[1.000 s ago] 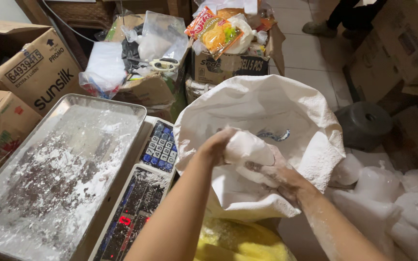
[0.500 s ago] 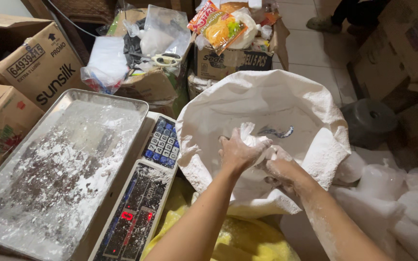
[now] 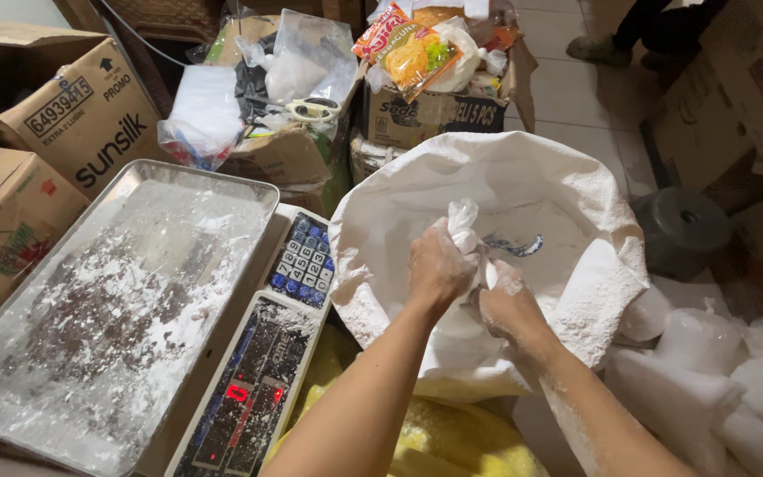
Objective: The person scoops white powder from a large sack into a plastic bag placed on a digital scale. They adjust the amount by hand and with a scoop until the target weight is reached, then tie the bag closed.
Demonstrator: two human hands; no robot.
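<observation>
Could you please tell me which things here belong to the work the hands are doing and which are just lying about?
In hand:
left hand and right hand, both gripping the small plastic bag
big white sack of powder under them
filled bags at the right
dusty scale tray

Lying about:
scissors
snack packet
cardboard boxes
grey round weight

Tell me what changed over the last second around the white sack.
The left hand has closed round the twisted neck of the small plastic bag, now pinched upright; a second ago the bag bulged wide between both hands. The right hand moved in beside it. The white sack, the powder-dusted tray and the scale stayed put.
</observation>
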